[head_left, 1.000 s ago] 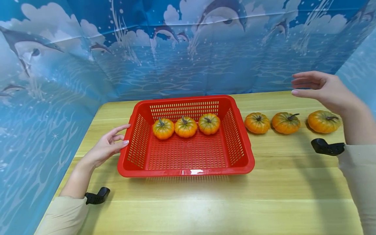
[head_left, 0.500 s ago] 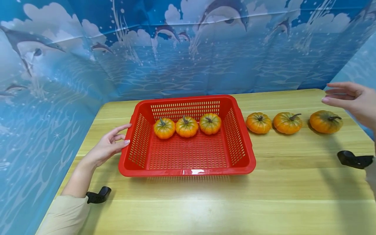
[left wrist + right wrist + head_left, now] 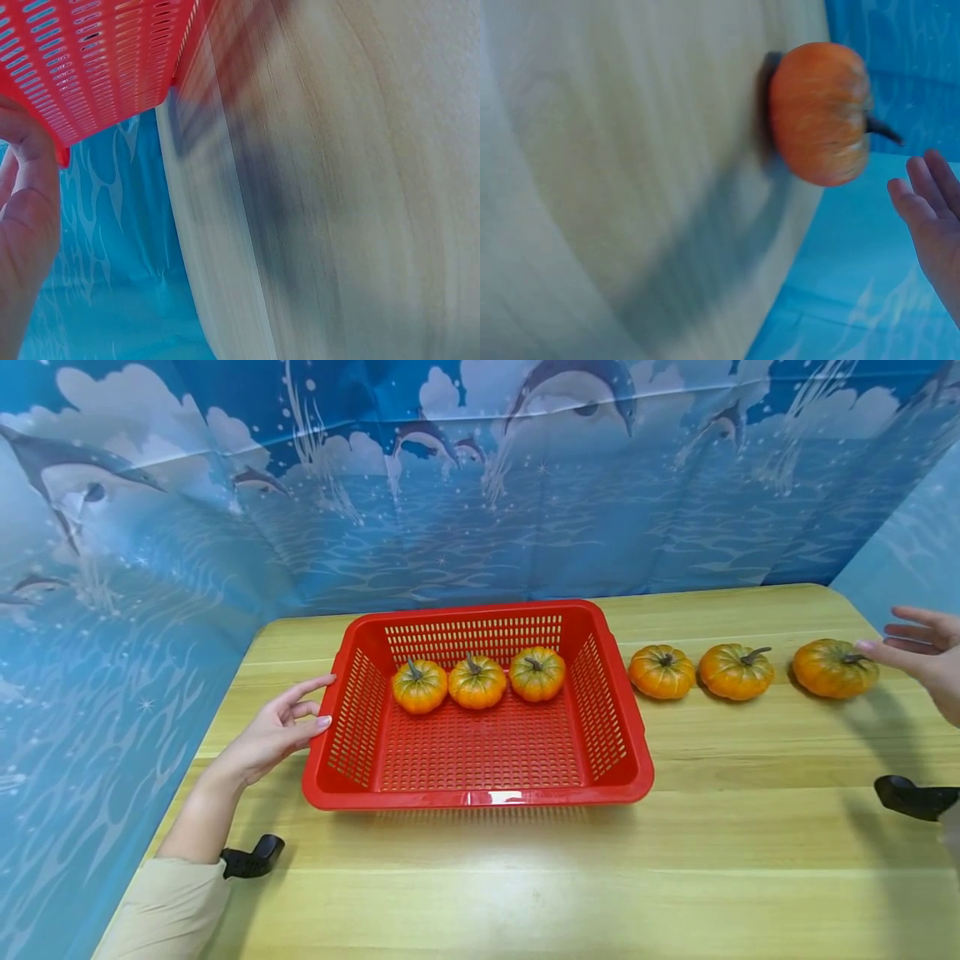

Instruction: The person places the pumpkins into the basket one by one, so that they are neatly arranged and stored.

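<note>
A red plastic basket (image 3: 480, 797) with slotted walls stands on the table, with three small orange-green pumpkins in a row inside: left (image 3: 419, 687), middle (image 3: 477, 682), right (image 3: 537, 675). My left hand (image 3: 273, 731) holds the basket's left rim, thumb on top; the left wrist view shows part of this hand (image 3: 26, 217) beside the basket wall (image 3: 97, 60). Three more pumpkins lie right of the basket: near (image 3: 662, 672), middle (image 3: 736, 672) and far right (image 3: 834, 668). My right hand (image 3: 926, 652), partly cut off, hovers beside the far-right pumpkin (image 3: 821, 114), fingers spread, apart from its stem in the right wrist view.
The wooden table (image 3: 480, 893) extends in front of the basket and to the right. A blue dolphin-print cloth (image 3: 480, 510) hangs behind and at both sides. Black wrist devices (image 3: 253, 857) sit at both cuffs.
My right hand has moved right and then down, from above the far-right pumpkin to its right side. My left hand keeps its place on the basket rim.
</note>
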Tool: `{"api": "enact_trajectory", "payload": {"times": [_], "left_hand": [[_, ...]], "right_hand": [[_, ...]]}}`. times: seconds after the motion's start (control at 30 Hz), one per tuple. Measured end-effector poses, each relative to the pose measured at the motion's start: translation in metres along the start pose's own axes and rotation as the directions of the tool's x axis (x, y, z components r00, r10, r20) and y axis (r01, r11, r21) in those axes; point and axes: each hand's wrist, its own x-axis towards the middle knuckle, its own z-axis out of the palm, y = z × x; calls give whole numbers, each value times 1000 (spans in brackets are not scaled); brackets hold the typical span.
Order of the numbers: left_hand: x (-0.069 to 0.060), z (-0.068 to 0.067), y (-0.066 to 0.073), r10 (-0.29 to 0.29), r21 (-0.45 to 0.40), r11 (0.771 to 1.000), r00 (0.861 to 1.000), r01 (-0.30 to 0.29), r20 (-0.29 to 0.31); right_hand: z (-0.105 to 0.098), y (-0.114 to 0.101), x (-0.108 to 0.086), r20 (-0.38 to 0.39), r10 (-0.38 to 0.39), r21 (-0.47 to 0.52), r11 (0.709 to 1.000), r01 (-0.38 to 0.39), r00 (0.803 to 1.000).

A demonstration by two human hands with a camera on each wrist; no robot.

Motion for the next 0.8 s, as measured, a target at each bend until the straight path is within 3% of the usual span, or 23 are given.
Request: {"api": "enact_trajectory", "payload": {"times": [0.43, 0.63, 0.8], "left_hand": [[1, 1, 0, -3, -1, 1000, 1000, 3, -8], [1, 1, 1, 1, -3, 1000, 1000, -1, -6], [0, 0, -1, -9, 2, 1000, 1000, 9, -14]], "right_hand": [[16, -35, -46, 14, 69, 11, 998, -69, 998], [23, -70, -73, 77, 104, 30, 994, -107, 992], [27, -94, -84, 102, 151, 9, 988, -153, 983]]}}
